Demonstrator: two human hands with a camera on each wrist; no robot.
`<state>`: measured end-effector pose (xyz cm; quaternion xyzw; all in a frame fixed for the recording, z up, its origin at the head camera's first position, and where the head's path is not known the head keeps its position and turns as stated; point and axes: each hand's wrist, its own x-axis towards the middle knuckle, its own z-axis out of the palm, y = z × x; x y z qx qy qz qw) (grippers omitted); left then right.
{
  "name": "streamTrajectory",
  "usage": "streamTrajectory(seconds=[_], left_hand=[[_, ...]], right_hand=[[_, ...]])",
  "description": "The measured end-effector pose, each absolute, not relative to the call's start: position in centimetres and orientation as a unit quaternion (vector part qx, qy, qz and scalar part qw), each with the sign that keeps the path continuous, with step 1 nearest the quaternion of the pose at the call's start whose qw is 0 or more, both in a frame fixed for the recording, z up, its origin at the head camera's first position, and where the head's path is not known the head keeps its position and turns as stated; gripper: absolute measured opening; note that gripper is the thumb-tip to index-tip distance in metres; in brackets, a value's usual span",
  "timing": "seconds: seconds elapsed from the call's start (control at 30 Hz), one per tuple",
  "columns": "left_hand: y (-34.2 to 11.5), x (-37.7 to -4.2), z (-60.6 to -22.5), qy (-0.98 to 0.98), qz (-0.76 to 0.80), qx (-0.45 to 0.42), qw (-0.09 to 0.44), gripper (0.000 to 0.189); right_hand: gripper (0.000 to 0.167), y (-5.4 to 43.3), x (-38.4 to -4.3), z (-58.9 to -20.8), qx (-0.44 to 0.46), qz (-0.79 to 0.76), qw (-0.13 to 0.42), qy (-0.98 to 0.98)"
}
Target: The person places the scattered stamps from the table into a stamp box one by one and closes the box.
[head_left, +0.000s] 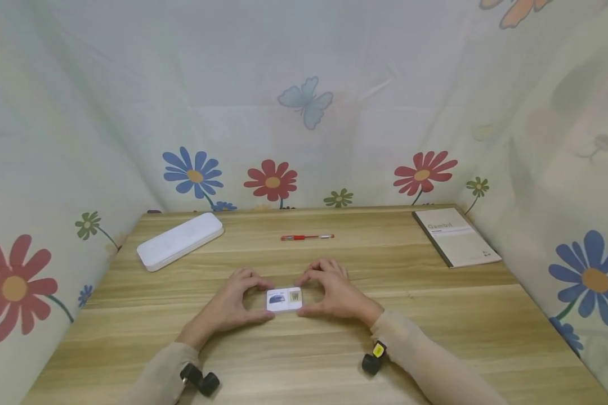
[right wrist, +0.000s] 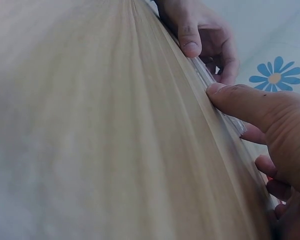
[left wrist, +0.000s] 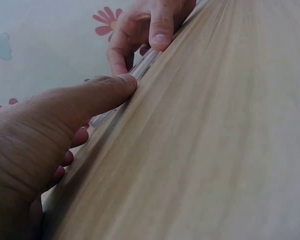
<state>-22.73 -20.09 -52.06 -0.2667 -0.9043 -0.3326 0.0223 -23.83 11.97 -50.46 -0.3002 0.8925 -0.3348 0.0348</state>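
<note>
A small flat card case (head_left: 284, 299), white with a dark blue picture and a yellowish square printed on top, lies on the wooden table. Both wrist views show its clear, thin edge (left wrist: 146, 62) close to the wood. My left hand (head_left: 237, 302) pinches its left end between thumb and index finger. The right hand (head_left: 336, 295) holds the opposite end the same way, its thumb (right wrist: 235, 102) at the near corner. In each wrist view the other fingers are partly hidden behind the thumb and palm.
A red pen (head_left: 307, 237) lies beyond the hands. At the back left is a white pencil case (head_left: 180, 241), and at the back right a notebook (head_left: 456, 237) marked "Gambit". Flowered curtains (head_left: 233, 112) border the table's back and sides.
</note>
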Motion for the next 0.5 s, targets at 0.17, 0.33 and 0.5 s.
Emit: streamTrajectory(seconds=[0.17, 0.33, 0.5], left_hand=[[-19.93, -22.87, -52.1, -0.903, -0.33, -0.275, 0.029, 0.064], [-19.9, -22.82, -52.04, -0.902, -0.327, -0.28, 0.03, 0.067], [-19.94, -22.54, -51.88, -0.901, -0.332, -0.276, 0.035, 0.079]], right_hand=[[0.058, 12.28, -24.0, -50.7, -0.299, -0.333, 0.033, 0.893], [0.062, 12.41, -24.07, -50.71, -0.302, -0.333, 0.038, 0.893], [0.069, 12.39, -23.95, -50.43, -0.311, -0.316, 0.05, 0.895]])
